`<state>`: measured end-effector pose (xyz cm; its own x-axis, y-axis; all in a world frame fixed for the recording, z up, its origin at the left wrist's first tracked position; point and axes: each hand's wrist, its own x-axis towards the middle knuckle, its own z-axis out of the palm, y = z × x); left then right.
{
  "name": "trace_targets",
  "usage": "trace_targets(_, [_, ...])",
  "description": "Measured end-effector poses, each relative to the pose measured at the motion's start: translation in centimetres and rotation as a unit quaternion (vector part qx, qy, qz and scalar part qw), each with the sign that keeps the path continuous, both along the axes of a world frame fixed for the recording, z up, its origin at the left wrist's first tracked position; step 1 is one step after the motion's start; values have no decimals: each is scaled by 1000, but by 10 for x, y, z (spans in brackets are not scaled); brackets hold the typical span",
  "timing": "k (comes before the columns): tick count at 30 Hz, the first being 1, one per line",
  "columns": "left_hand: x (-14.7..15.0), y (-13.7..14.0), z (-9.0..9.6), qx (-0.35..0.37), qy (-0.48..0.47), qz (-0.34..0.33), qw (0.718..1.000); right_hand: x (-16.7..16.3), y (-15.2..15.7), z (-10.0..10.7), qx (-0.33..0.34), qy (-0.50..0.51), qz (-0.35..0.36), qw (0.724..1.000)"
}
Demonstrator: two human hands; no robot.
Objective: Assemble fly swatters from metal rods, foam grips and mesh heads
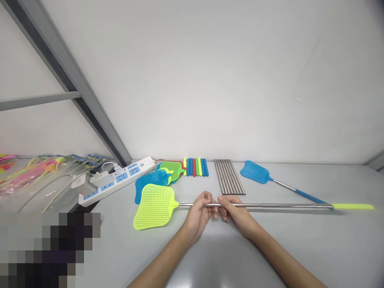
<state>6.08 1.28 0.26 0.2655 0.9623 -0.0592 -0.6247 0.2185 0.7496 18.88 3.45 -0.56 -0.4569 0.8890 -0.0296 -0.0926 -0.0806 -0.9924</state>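
Observation:
A yellow fly swatter [156,206] with an extended metal telescopic rod lies across my view, its perforated head to the left and its yellow handle at the far right. My left hand [200,214] grips the rod between thumb and fingers, nearer the head. Close beside it, my right hand [235,212] pinches the same rod. Behind my right hand, a row of several metal tubes [228,176] lies on the table. A blue fly swatter [255,172] rests at the right, its blue handle running to the yellow swatter's rod.
Blue, green and red swatter heads [151,179] are piled behind the yellow one. Several coloured handle sleeves [194,167] lie in a row by the wall. At the left are a white power strip [141,167] with plugs and cables, and clear plastic bags [45,180].

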Motion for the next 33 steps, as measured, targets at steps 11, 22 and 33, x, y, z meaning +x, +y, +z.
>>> trace_targets(11, [5,-2,0,24,34,20,999,0,0,-1,-45,50,-20,997])
trace_targets(22, [6,-2,1,28,51,23,998,0,1,-1,-58,62,-22,996])
trace_targets(33, [6,-2,-2,23,53,25,998,0,-1,2,-67,59,-35,995])
